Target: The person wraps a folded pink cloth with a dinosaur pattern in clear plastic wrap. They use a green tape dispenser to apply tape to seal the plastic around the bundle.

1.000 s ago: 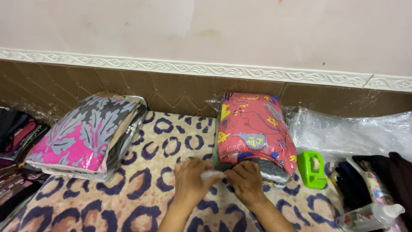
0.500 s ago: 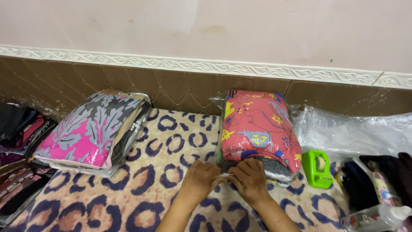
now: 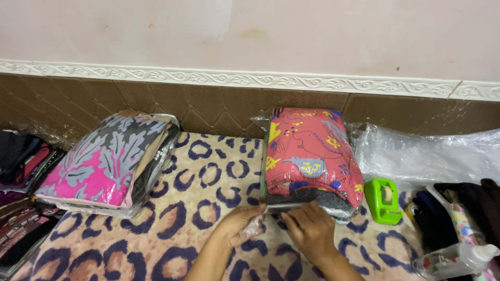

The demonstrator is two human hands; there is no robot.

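Red dinosaur-print folded garment stack in clear plastic bag (image 3: 308, 156) lies centre frame on leopard-print blanket (image 3: 208, 192). Bag's near open edge is pinched by left hand (image 3: 240, 225) and right hand (image 3: 311, 229); sealing judged unfinished. Green tape dispenser (image 3: 384, 200) rests unused at right.

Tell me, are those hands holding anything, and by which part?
Yes. Both the left hand and right hand grip the clear plastic bag of folded red clothes by its near open edge, the left fingers pinching the loose plastic flap.

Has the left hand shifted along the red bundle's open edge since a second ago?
Cannot tell: the camera moved too. The left hand pinches plastic at the red bundle's near left corner, as before.
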